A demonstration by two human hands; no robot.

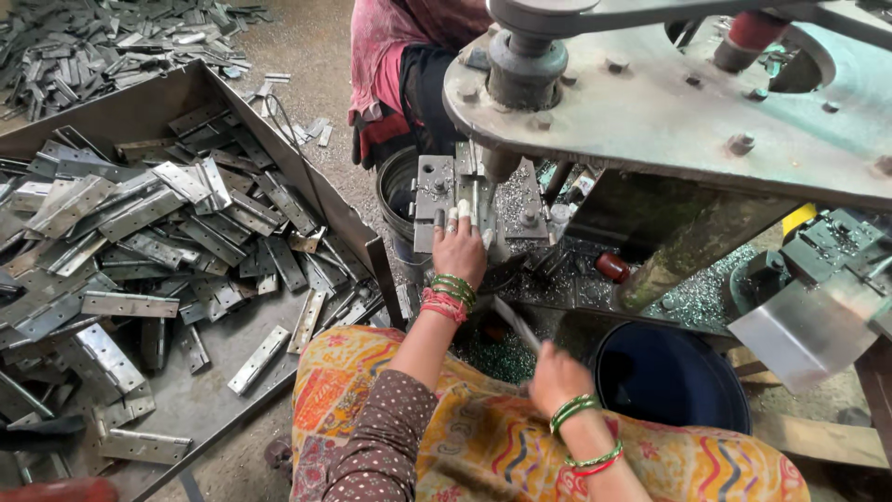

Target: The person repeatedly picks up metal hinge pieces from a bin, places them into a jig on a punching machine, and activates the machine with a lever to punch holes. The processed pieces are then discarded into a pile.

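Note:
My left hand (459,249), fingertips wrapped in white tape, reaches forward onto the grey die block (435,191) of a press machine. Its fingers pinch a narrow metal piece (474,197) standing in the die. My right hand (556,374) is lower, over my lap, closed around a flat metal strip (514,321) that is blurred by motion and points up and left. Both wrists carry green and red bangles. My lap is covered by orange patterned cloth (465,437).
A large steel tray (214,381) at left holds several loose hinges (139,232). More pieces lie heaped on the floor (102,42). The press frame (669,102) overhangs at the right. A dark blue bucket (669,376) stands at right. Another person's gloved hand (376,135) is beyond the die.

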